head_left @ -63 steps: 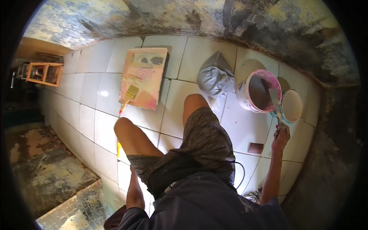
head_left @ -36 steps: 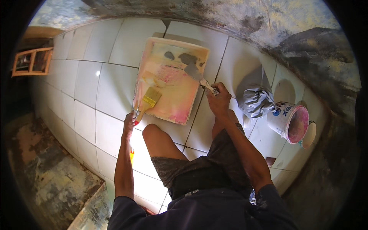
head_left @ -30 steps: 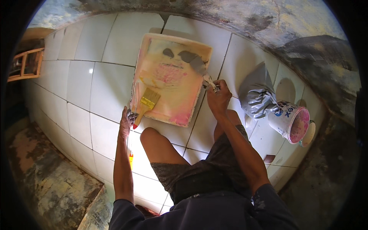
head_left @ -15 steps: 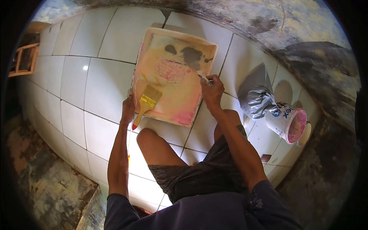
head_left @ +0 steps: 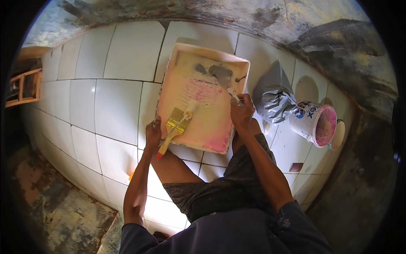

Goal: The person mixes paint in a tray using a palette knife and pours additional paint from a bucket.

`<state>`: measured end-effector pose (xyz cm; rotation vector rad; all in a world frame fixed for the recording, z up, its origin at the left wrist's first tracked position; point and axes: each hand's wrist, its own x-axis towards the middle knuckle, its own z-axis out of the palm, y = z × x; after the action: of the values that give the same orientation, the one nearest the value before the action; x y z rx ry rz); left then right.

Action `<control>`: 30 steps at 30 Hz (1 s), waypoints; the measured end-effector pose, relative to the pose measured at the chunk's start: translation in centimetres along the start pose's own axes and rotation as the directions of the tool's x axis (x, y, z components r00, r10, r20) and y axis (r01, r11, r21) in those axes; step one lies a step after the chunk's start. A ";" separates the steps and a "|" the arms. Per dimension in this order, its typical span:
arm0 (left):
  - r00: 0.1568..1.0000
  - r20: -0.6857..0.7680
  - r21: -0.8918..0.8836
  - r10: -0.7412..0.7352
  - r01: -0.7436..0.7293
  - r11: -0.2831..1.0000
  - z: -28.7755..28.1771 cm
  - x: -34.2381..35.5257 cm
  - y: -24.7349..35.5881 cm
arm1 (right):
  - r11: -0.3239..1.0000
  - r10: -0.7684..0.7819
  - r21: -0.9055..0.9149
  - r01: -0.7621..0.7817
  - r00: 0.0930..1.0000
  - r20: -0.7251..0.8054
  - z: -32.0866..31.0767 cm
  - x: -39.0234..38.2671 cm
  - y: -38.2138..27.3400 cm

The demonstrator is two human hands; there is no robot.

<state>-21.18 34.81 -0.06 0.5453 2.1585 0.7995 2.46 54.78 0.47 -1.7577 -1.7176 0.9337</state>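
Observation:
A shallow cream-coloured tray (head_left: 169, 72), stained pink and yellow, lies on the tiles before my knees. My left hand (head_left: 153, 134) is closed at its lower left edge, around a thin metal-rodded tool (head_left: 186, 115) with a pale head, like a small paint roller. Under that rod a flat paintbrush (head_left: 174, 122) with a yellow ferrule and red-tipped handle lies across the tray's corner. At the tray's right side my right hand (head_left: 242, 111) pinches a small whitish, smeared tool (head_left: 233, 92); its kind is unclear. Its end points toward dark grey paste (head_left: 221, 75) in the tray.
A grey plastic bag (head_left: 275, 95) stands right of the tray, beside a tipped white bucket (head_left: 311, 122) with pink inside. A lid (head_left: 337, 134) rests by it. Stained walls (head_left: 347, 55) border the tiles; a wooden frame (head_left: 23, 86) stands far left.
My left hand has come from the tray's outer edge to hold the rodded tool, now lying over the brush. The right hand keeps its pinch. The whole view has shifted slightly.

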 end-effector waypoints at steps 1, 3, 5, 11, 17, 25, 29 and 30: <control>1.000 0.021 0.012 -0.005 0.005 1.000 0.0 -0.1 0.2 | 1.000 0.024 -0.018 -0.025 0.999 -0.041 -0.5 -0.3 0.0; 1.000 0.024 -0.017 -0.009 0.009 1.000 0.5 -0.2 0.2 | 0.998 0.039 -0.042 -0.038 0.999 0.010 -1.3 -1.2 -0.2; 1.000 0.008 -0.046 0.005 -0.004 0.999 1.2 -0.1 0.2 | 0.998 0.053 -0.033 -0.051 0.997 0.062 -1.9 -1.4 -0.5; 0.993 0.059 -0.074 -0.107 0.111 0.991 2.1 0.2 -1.3 | 0.999 0.038 -0.017 -0.038 0.999 0.011 -1.8 -1.0 -0.1; 0.975 0.134 -0.141 -0.175 0.194 0.971 2.4 0.2 -1.8 | 0.994 -0.102 0.057 0.098 0.992 0.069 -1.1 -1.3 0.1; 0.939 0.291 -0.185 -0.182 0.242 0.953 1.2 -0.4 -0.7 | 0.994 -0.106 0.011 0.105 0.988 0.113 -0.4 -2.6 0.2; 0.909 0.388 -0.166 -0.154 0.233 0.958 0.1 -0.3 -0.4 | 0.997 0.067 -0.050 -0.066 0.997 0.027 -0.2 -2.3 -0.1; 0.905 0.388 -0.173 -0.174 0.258 0.951 0.1 -0.5 -0.7 | 0.997 0.067 -0.052 -0.064 0.996 0.061 0.0 -2.5 -0.1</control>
<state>-20.85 34.01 -0.34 0.3022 1.7202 0.7348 2.44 52.34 0.86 -1.8452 -1.7462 0.9918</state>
